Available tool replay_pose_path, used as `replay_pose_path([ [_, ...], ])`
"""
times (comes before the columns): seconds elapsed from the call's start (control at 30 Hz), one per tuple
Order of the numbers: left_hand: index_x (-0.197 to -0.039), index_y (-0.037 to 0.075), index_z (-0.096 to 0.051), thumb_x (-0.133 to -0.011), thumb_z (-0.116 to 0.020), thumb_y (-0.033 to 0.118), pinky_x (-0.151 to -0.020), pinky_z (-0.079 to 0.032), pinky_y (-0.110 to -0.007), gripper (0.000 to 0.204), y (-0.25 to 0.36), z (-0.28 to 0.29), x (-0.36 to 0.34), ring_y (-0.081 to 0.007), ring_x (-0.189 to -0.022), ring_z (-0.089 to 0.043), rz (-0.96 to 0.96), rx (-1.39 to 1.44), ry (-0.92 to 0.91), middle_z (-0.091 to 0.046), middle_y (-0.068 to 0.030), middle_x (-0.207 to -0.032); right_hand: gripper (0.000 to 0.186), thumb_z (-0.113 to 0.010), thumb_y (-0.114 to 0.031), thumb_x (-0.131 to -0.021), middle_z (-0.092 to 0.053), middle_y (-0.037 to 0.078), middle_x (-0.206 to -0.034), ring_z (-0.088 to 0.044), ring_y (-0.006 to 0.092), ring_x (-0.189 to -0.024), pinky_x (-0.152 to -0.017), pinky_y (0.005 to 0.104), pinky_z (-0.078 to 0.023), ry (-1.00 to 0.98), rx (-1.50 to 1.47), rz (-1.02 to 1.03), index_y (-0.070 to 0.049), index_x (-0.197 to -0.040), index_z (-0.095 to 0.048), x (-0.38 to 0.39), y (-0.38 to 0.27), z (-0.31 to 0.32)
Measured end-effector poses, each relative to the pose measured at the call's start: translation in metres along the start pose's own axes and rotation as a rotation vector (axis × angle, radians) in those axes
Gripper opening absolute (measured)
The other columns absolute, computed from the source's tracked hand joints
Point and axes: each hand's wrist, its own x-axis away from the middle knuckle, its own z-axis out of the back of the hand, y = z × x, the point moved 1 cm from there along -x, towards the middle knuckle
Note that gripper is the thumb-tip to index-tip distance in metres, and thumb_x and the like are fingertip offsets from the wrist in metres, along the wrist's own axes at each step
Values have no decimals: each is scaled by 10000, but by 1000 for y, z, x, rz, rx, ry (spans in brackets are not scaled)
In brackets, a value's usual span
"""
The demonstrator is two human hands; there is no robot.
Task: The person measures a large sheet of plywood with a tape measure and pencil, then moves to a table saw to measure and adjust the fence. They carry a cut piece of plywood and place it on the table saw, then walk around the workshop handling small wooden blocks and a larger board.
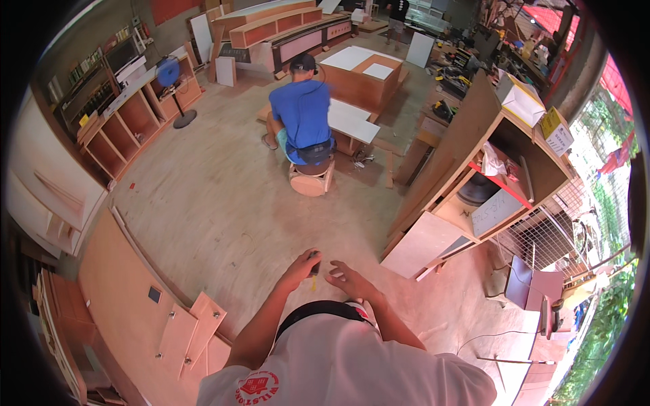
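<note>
Both hands, left hand [298, 269] and right hand [350, 277], meet low in the middle over the floor [217, 203], with a person on a stool [311, 177] straight ahead, shelves [125, 125] off left, a cabinet [474, 169] right, and loose panels [196, 325] lower left.

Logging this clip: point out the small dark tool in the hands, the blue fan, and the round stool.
small dark tool [314, 264], head view, its upper body
blue fan [168, 71], head view, fan head
round stool [310, 181], head view, side wall
</note>
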Motion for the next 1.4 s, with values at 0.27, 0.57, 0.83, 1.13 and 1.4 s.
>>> replay_pose_path([
  [0.27,-1580,60,-344,-1050,-496,506,-962,-493,-343,709,64,-172,-123,-185,-1211,-575,-237,-137,-213,-516,-114,-1431,680,-662,-426,-989,-669,208,-1125,-714,256,-922,-839,367,-573,270,-151,-66,63,-1396,-421,-18,55,178],
  [0.57,-1547,80,-390,-1032,-577,383,-911,-515,-341,627,70,-224,-170,-210,-1092,-651,1,-106,-226,-588,-106,-1331,614,-620,-299,-1032,-619,167,-1211,-690,233,-933,-857,390,-598,1018,-705,154,-11,-1490,-329,75,100,368],
  [0.83,-1479,78,-450,-985,-650,393,-805,-541,-361,619,-12,-135,-196,-226,-962,-694,210,-233,87,-642,-112,-1250,601,-598,-473,-1024,-633,75,-1155,-613,154,-860,-792,347,-556,1422,-468,182,-123,-1487,-444,105,135,587],
  [1.13,-1363,68,-517,-964,-668,388,-715,-533,-390,533,-167,-31,-123,-255,-877,-695,478,-149,504,-652,-109,-1114,722,-310,-616,-1048,-649,286,-1272,-579,510,-1205,-1005,538,-459,1666,299,-270,-49,-1418,-563,89,202,660],
  [1.4,-1289,76,-574,-990,-644,370,-732,-557,-470,425,-282,-2,-12,-327,-809,-667,861,86,567,-654,-128,-1014,710,-463,-676,-997,-618,92,-855,-578,214,-690,-619,341,-478,1785,-182,-159,-88,-1369,-600,90,195,636],
])
